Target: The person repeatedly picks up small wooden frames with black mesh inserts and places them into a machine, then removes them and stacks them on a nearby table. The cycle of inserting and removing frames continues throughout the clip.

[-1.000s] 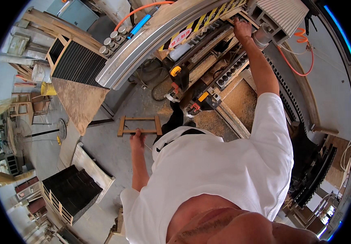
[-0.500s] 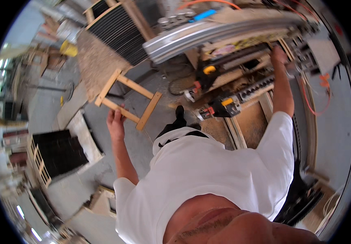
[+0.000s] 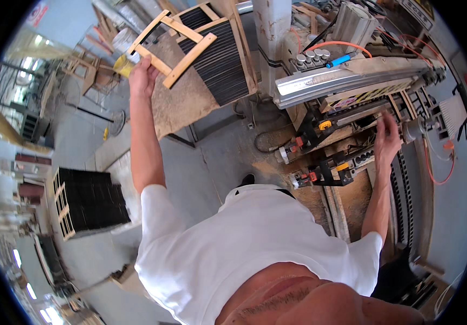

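Machine [image 3: 320,93] on the right, bench [image 3: 176,105] ahead to the left, pale wooden frame [image 3: 191,60] up in the left hand [image 3: 143,78]
Machine: long silver beam over dark rails, sawdust about its lower parts; bench, brown-topped, bears a stack [image 3: 222,70] of dark layers edged in pale wood; wooden frame, two side bars joined by two crosspieces, held tilted, overlapping bench and stack in view, contact with the stack can't be told; left hand closed round the lower crosspiece near its left end, thumb and fingers pinching; right hand [image 3: 387,140] over the machine's rails, fingers parted and slightly bent, nothing seen in its grasp; blue cylinder [image 3: 338,60] lying behind the beam
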`<move>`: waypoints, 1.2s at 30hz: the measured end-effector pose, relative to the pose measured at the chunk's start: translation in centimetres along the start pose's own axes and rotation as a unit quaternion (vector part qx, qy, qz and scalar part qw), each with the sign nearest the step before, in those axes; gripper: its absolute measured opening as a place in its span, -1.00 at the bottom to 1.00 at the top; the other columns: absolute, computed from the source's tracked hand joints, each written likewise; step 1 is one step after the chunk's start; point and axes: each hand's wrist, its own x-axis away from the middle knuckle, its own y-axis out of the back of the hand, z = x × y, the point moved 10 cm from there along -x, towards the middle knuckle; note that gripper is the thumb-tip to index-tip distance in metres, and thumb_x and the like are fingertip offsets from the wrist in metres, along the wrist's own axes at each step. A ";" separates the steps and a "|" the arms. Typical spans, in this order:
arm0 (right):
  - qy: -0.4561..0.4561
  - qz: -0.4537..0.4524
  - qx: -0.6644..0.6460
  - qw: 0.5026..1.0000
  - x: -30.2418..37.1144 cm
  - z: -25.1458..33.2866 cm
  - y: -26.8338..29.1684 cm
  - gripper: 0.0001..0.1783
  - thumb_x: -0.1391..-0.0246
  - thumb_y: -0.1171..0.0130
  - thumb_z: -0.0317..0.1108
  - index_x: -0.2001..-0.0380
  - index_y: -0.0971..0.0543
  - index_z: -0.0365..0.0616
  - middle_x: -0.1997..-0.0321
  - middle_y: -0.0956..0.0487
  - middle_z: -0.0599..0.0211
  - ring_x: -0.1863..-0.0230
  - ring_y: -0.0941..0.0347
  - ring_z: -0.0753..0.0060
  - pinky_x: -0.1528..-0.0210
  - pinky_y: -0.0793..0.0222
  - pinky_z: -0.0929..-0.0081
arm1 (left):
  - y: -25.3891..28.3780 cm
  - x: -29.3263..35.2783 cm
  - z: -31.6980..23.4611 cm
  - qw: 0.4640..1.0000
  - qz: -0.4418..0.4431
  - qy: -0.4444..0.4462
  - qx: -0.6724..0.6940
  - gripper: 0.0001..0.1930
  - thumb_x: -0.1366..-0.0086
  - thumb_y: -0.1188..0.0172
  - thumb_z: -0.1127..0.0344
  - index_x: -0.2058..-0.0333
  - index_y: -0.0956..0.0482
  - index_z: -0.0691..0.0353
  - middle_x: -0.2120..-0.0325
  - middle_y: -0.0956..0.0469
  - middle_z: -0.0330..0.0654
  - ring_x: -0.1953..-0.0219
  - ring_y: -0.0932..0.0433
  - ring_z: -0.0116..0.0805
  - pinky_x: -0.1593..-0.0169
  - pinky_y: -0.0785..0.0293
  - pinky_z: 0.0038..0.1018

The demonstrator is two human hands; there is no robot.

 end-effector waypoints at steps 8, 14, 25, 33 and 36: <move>-0.254 0.044 0.066 0.964 16.6 -2.3 -2.5 -0.71 -0.17 -0.16 -0.37 0.06 -0.56 -0.24 0.24 -0.65 0.19 0.22 -0.55 0.46 0.14 -0.45 0.48 | -6.1 -17.9 4.4 0.980 -0.007 0.029 -0.196 -0.67 -0.23 -0.26 0.19 0.28 -0.60 0.43 0.36 -0.64 0.01 0.21 -0.63 -0.14 0.09 -0.57 -0.28; -0.330 -0.015 0.095 0.939 25.5 -2.1 -3.5 -0.71 -0.15 -0.16 -0.41 0.07 -0.57 -0.27 0.26 -0.65 0.20 0.25 -0.55 0.45 0.15 -0.44 0.47 | -12.5 -12.1 -2.3 0.761 -0.005 -0.287 -0.582 -0.42 -0.05 -0.36 -0.10 0.14 -0.64 0.31 0.23 -0.64 0.05 0.15 -0.63 -0.14 0.03 -0.49 -0.30; -0.357 -0.037 0.109 0.927 31.2 0.2 -3.0 -0.69 -0.13 -0.17 -0.38 0.06 -0.57 -0.24 0.32 -0.63 0.22 0.30 -0.55 0.41 0.16 -0.44 0.47 | -20.5 -9.4 3.3 0.695 0.285 -0.223 -0.621 -0.44 -0.03 -0.37 0.12 -0.01 -0.55 0.24 0.15 -0.63 -0.08 0.04 -0.58 -0.16 -0.06 -0.45 -0.35; -0.368 -0.129 0.132 0.911 39.2 1.9 6.7 -0.68 -0.09 -0.19 -0.38 0.06 -0.57 -0.14 0.15 -0.63 0.13 0.18 -0.60 0.23 0.10 -0.49 0.39 | -22.1 -10.3 4.3 0.692 0.301 -0.323 -0.571 -0.43 -0.07 -0.37 0.12 0.03 -0.51 0.40 0.18 -0.60 0.06 0.11 -0.59 -0.14 0.00 -0.47 -0.36; -0.247 -0.135 0.264 0.923 37.6 9.7 13.0 -0.71 -0.07 -0.23 -0.43 0.10 -0.57 -0.13 0.11 -0.60 0.13 0.09 -0.55 0.13 0.09 -0.48 0.34 | -20.5 -3.1 -1.2 0.735 0.180 -0.459 -0.466 -0.55 -0.17 -0.32 0.17 0.10 -0.53 0.43 0.26 -0.61 0.04 0.21 -0.60 -0.19 0.08 -0.52 -0.38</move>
